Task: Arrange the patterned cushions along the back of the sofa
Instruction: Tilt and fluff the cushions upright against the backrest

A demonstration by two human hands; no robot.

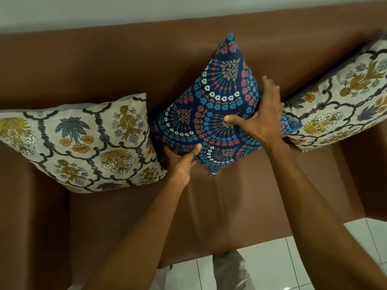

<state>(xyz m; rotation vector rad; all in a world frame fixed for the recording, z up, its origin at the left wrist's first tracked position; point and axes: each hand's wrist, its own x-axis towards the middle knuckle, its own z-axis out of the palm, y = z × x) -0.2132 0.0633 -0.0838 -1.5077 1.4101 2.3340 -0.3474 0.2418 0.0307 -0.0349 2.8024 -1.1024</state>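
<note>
A dark blue cushion (217,109) with red, blue and white flower rings stands on one corner against the brown sofa back (104,65), in the middle. My left hand (182,162) grips its lower left edge, thumb on the front. My right hand (259,120) is spread on its right side, thumb on the front and fingers reaching around the edge. A cream floral cushion (83,141) leans against the sofa back at the left, touching the blue one. A second cream floral cushion (343,101) leans at the right, just behind my right hand.
The brown sofa seat (240,201) lies below the cushions, with a seam down its middle. A sofa arm (31,227) bounds the left and another arm (368,174) the right. White floor tiles (272,266) show in front, and a pale wall (125,9) behind.
</note>
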